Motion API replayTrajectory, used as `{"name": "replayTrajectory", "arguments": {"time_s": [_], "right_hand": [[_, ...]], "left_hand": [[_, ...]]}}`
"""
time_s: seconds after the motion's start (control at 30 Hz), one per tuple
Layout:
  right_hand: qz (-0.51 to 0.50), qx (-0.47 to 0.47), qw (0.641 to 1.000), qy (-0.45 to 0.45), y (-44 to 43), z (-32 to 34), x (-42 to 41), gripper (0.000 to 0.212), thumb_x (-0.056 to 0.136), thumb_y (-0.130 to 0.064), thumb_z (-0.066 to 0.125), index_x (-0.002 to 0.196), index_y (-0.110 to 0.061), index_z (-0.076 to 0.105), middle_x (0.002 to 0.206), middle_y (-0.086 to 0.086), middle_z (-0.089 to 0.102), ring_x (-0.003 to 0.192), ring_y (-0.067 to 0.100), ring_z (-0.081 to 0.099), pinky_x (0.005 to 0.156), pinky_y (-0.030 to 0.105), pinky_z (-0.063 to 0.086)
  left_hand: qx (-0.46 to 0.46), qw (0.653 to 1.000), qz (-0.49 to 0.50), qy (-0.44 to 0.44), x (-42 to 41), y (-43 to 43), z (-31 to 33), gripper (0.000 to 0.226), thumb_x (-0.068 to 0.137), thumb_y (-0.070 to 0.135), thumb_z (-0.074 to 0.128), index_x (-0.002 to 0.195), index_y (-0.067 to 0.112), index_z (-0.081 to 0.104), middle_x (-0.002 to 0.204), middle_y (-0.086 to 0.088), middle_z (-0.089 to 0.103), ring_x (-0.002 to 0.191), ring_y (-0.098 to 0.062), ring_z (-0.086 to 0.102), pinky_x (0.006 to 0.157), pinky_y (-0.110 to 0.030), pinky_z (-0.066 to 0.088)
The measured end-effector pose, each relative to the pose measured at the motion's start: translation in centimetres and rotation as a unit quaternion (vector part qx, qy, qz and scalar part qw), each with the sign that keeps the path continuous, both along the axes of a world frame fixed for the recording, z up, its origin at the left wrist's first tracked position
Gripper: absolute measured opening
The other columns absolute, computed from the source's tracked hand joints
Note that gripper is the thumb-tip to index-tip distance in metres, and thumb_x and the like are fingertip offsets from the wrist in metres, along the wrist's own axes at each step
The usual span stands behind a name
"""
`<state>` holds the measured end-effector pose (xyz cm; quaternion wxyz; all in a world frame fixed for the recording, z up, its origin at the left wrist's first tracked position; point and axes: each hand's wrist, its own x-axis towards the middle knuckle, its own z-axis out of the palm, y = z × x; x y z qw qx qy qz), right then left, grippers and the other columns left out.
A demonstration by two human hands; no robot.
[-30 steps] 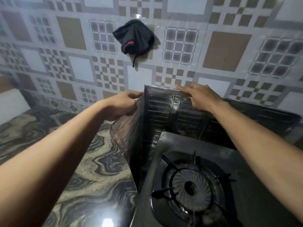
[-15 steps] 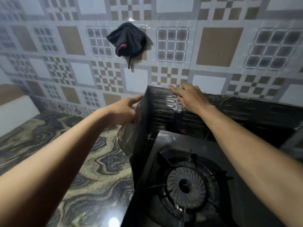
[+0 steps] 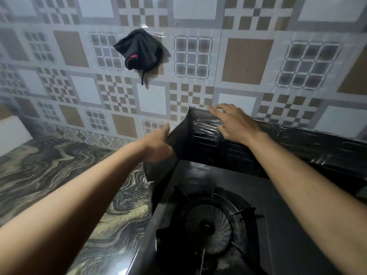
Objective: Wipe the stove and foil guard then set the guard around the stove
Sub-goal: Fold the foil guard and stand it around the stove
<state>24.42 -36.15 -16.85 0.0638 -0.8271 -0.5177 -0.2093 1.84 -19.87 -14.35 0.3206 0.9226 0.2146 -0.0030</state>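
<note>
Marbled counter, left hand gripping foil guard side, right hand flat on its back

- Foil guard: dark embossed foil, ribbed, crinkled, catching glossy highlights.
- Stove: dark metal top, smooth, showing dull sheen.
- Countertop: polished swirled stone, reflecting light.
- Wall tiles: patterned, glazed-looking.
- Black cloth: soft matt fabric, hanging.

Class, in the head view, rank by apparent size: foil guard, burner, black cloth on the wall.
1. foil guard
2. burner, though nearness to the camera enlarges it
3. black cloth, farthest away, so possibly understated
</note>
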Motion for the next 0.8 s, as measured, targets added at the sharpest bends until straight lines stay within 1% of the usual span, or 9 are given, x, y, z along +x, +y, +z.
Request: {"name": "replayTrajectory", "arguments": {"time_s": [0.03, 0.1, 0.17, 0.27, 0.33, 0.47, 0.53, 0.7, 0.8], "right_hand": [[0.017, 0.006, 1.000, 0.004, 1.0, -0.2, -0.5, 0.078, 0.090, -0.018, 0.064, 0.155, -0.022, 0.021, 0.153, 0.011, 0.037, 0.139, 0.029, 0.035, 0.114, 0.042, 0.029], [0.049, 0.005, 0.999, 0.001, 3.3, -0.8, -1.2, 0.083, 0.089, -0.024, 0.067, 0.156, -0.021, 0.017, 0.160, 0.010, 0.026, 0.146, 0.028, 0.024, 0.120, 0.041, 0.019], [0.060, -0.011, 0.998, 0.000, 5.4, -1.4, -1.7, 0.087, 0.089, -0.033, 0.067, 0.156, -0.024, 0.013, 0.163, 0.009, 0.016, 0.150, 0.026, 0.014, 0.122, 0.045, 0.012], [0.051, -0.013, 0.999, -0.006, 7.6, -1.9, -2.0, 0.092, 0.084, -0.058, 0.063, 0.155, -0.025, 0.016, 0.164, 0.008, 0.014, 0.151, 0.025, 0.009, 0.121, 0.049, 0.006], [0.048, 0.001, 0.999, -0.018, 8.8, -2.0, -2.2, 0.099, 0.078, -0.070, 0.060, 0.153, -0.017, 0.022, 0.163, 0.008, 0.015, 0.151, 0.025, 0.011, 0.121, 0.053, 0.007], [0.090, 0.024, 0.995, -0.038, 10.4, -2.2, -3.1, 0.089, 0.078, -0.063, 0.066, 0.141, -0.009, 0.035, 0.156, 0.012, 0.034, 0.145, 0.026, 0.030, 0.121, 0.051, 0.014], [0.093, 0.028, 0.994, -0.046, 10.8, -2.6, -3.3, 0.085, 0.079, -0.062, 0.065, 0.139, -0.010, 0.036, 0.151, 0.013, 0.040, 0.140, 0.028, 0.038, 0.120, 0.052, 0.017], [0.098, 0.018, 0.993, -0.064, 11.3, -3.3, -3.0, 0.089, 0.081, -0.067, 0.056, 0.146, -0.011, 0.033, 0.155, 0.012, 0.034, 0.144, 0.027, 0.031, 0.119, 0.054, 0.015], [0.113, 0.019, 0.992, -0.059, 11.4, -3.1, -2.7, 0.090, 0.081, -0.066, 0.059, 0.148, -0.012, 0.031, 0.157, 0.011, 0.031, 0.146, 0.026, 0.028, 0.120, 0.051, 0.014]], "left_hand": [[0.002, 1.000, 0.006, 0.006, -0.2, 0.1, -0.2, 0.080, 0.079, -0.003, 0.054, 0.153, 0.010, 0.026, 0.140, -0.011, 0.052, 0.121, -0.030, 0.056, 0.085, -0.028, 0.047], [-0.005, 1.000, 0.017, -0.001, -0.5, 0.4, -0.3, 0.050, 0.077, -0.005, 0.053, 0.125, 0.009, 0.058, 0.106, -0.010, 0.070, 0.089, -0.026, 0.067, 0.061, -0.026, 0.050], [0.013, 1.000, 0.021, -0.018, -0.6, 0.5, -0.3, 0.030, 0.077, -0.006, 0.053, 0.100, 0.008, 0.066, 0.082, -0.007, 0.069, 0.073, -0.022, 0.064, 0.052, -0.021, 0.046], [0.083, 0.996, 0.028, -0.018, -0.4, 0.6, -0.4, 0.022, 0.081, 0.004, 0.055, 0.098, 0.013, 0.066, 0.088, -0.007, 0.068, 0.085, -0.028, 0.064, 0.067, -0.028, 0.044], [0.114, 0.993, 0.042, -0.014, -0.4, 0.5, -0.6, 0.020, 0.083, 0.010, 0.054, 0.100, 0.013, 0.065, 0.095, -0.011, 0.068, 0.085, -0.030, 0.062, 0.069, -0.030, 0.043], [0.156, 0.984, 0.083, -0.001, -0.4, 0.8, -0.7, 0.029, 0.082, 0.011, 0.053, 0.109, 0.009, 0.063, 0.105, -0.017, 0.068, 0.098, -0.036, 0.064, 0.071, -0.032, 0.045], [0.158, 0.983, 0.099, 0.010, -0.6, 0.9, -0.7, 0.027, 0.082, 0.009, 0.052, 0.107, 0.007, 0.062, 0.102, -0.018, 0.067, 0.092, -0.036, 0.062, 0.069, -0.032, 0.045], [0.107, 0.988, 0.106, 0.030, -1.0, 1.5, -0.3, 0.019, 0.081, 0.011, 0.053, 0.098, 0.009, 0.062, 0.090, -0.012, 0.066, 0.079, -0.029, 0.062, 0.053, -0.026, 0.042], [0.096, 0.987, 0.120, 0.051, -1.0, 1.6, 0.3, 0.022, 0.080, 0.011, 0.052, 0.099, 0.008, 0.063, 0.084, -0.012, 0.065, 0.073, -0.027, 0.062, 0.052, -0.028, 0.042]]}}
